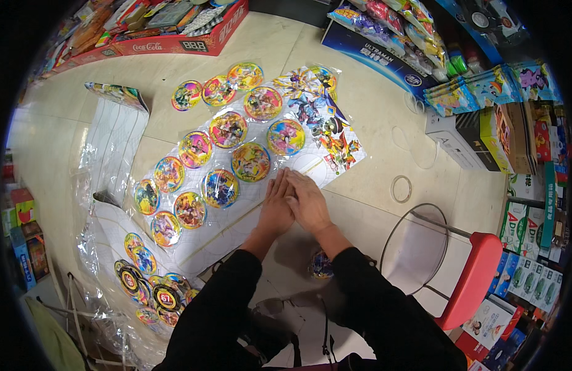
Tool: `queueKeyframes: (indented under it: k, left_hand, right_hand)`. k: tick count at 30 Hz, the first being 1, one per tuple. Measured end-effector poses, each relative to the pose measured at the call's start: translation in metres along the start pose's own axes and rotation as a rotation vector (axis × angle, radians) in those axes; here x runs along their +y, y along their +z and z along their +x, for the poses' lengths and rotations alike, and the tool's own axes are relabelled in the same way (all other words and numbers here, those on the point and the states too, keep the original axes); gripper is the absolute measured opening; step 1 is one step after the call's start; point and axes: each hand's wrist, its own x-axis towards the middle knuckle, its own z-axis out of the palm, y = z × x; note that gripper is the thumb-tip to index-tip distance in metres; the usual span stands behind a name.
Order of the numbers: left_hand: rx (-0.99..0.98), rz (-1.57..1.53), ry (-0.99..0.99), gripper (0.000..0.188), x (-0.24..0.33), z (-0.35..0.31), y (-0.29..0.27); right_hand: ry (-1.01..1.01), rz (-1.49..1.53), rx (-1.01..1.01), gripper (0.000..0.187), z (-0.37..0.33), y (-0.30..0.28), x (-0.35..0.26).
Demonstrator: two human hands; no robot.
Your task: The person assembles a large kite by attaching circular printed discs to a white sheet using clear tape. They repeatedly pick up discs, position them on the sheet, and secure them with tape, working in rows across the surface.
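Observation:
A long white card sheet (pixel 227 234) lies slantwise on the pale floor, with round colourful picture discs under clear plastic film. Near its right end, one round place (pixel 309 169) shows no disc. My left hand (pixel 276 203) and my right hand (pixel 309 202) lie close together at the sheet's near edge, fingers stretched forward and touching at the tips. Both look flat, and I see nothing held; what is under the palms is hidden. Just ahead of my fingertips is a disc with a bright picture (pixel 250 162). Another disc (pixel 286 136) lies farther up.
Loose discs (pixel 218 91) sit beyond the sheet, and a pile of discs (pixel 166 297) lies at the lower left on crumpled clear plastic (pixel 106 297). A red-seated stool (pixel 474 278) stands right. A clear ring (pixel 401 188), boxes (pixel 462 139) and snack bags (pixel 474 93) lie beyond.

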Motion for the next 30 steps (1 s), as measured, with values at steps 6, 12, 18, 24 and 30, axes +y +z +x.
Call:
queueKeyframes:
  k: [6, 12, 18, 24, 30]
  left_hand:
    - [-0.097, 0.171, 0.018, 0.072, 0.001, -0.023, -0.030]
    - [-0.141, 0.203, -0.053, 0.073, -0.003, -0.056, -0.050]
    - [-0.094, 0.205, -0.188, 0.074, -0.021, -0.114, -0.072]
    - [0.011, 0.168, -0.253, 0.074, -0.019, -0.136, -0.064]
    - [0.003, 0.195, -0.382, 0.073, -0.027, -0.161, -0.078]
  right_hand:
    - [0.015, -0.302, -0.162, 0.063, 0.010, 0.000, 0.021]
    - [0.036, -0.471, -0.034, 0.070, 0.024, -0.034, 0.062]
    - [0.043, -0.511, -0.123, 0.072, 0.031, -0.031, 0.057]
    - [-0.406, -0.278, -0.490, 0.067, -0.020, 0.042, -0.027]
    - [-0.329, -0.298, -0.505, 0.064, -0.025, 0.050, -0.033]
